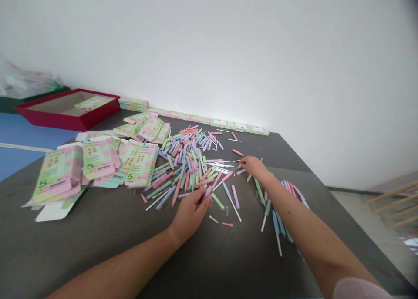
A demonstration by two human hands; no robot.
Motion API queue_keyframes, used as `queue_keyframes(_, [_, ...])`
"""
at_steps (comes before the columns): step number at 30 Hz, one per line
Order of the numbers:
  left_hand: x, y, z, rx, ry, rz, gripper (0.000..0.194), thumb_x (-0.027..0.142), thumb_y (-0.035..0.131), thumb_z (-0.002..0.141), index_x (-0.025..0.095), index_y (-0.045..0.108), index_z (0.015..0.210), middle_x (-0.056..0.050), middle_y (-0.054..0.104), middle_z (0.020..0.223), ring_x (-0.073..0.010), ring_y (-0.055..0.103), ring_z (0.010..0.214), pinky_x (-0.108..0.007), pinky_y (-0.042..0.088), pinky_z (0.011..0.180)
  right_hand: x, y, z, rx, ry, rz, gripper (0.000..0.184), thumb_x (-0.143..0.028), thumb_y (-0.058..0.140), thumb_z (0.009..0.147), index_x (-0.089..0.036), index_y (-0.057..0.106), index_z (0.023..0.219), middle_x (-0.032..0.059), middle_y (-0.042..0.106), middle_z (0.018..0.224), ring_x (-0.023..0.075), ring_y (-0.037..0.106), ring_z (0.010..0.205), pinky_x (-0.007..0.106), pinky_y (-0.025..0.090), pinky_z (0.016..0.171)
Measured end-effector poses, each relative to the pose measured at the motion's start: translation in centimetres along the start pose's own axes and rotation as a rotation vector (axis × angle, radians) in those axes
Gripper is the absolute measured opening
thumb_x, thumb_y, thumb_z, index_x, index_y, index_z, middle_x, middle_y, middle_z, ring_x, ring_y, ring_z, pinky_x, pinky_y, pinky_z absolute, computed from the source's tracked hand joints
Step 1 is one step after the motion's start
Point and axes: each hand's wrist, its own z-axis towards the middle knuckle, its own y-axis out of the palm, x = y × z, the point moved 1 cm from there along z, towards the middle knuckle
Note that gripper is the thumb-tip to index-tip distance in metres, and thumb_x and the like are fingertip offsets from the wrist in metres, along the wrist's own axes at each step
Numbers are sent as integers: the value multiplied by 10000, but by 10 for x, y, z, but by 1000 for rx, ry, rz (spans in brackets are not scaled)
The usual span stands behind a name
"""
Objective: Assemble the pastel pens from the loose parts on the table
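We find the left hand (189, 216) with its fingers (203, 199) clamped on a lilac stick (208, 191) at the near edge of the pastel stick pile (186, 159). The right hand (253, 166) lies at the pile's right side; whether its fingers (244, 161) are closed on anything, we cannot tell. Printed cartons (98, 159) lie left on the dark tabletop (212, 264).

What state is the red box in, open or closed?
Open: the red box shows its inside from above, with no lid on it, and a green-and-pink printed carton lies inside.
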Motion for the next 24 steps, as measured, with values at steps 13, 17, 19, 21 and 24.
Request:
queue_keyframes(13, [0, 0, 1, -31, -2, 33, 292, 384, 432, 858, 159, 619, 857, -24, 610, 710, -150, 547, 678, -253, 425, 648, -3, 11, 10, -48, -105, -55, 227, -228, 526, 818, -217, 687, 977, 69, 625, 1048, 177, 552, 1003, 225, 379, 824])
queue_keyframes(17, [-1, 0, 1, -26, -6, 32, 291, 384, 435, 856, 159, 619, 839, -27, 615, 719, -156, 554, 693, -257, 429, 659, -7, 9, 9, -72, -115, -51, 210, -218, 527, 810, -217, 688, 946, 62, 641, 1038, 185, 561, 989, 241, 389, 798])
queue_keyframes(19, [-1, -1, 1, -32, -7, 44, 291, 381, 429, 860, 160, 617, 843, -28, 617, 729, -157, 555, 700, -257, 427, 662, -8, 8, 9, -87, -112, -38, 202, -208, 532, 798, -215, 691, 922, 56, 659, 1008, 184, 574, 956, 240, 395, 773])
queue_keyframes(21, [-1, -1, 2, -35, -3, 55, 293, 383, 427, 863, 161, 617, 835, -26, 615, 727, -156, 553, 698, -254, 424, 661, -9, 7, 8, -95, -106, -16, 191, -194, 538, 783, -211, 695, 891, 51, 675, 967, 180, 586, 917, 235, 397, 751])
queue_keyframes(24, [-1, -1, 2, -40, 9, 60, 297, 382, 423, 866, 161, 616, 821, -22, 610, 717, -153, 550, 693, -248, 420, 654, -10, 6, 8, -90, -98, 34, 170, -184, 548, 758, -201, 697, 839, 49, 683, 926, 181, 590, 887, 232, 394, 732])
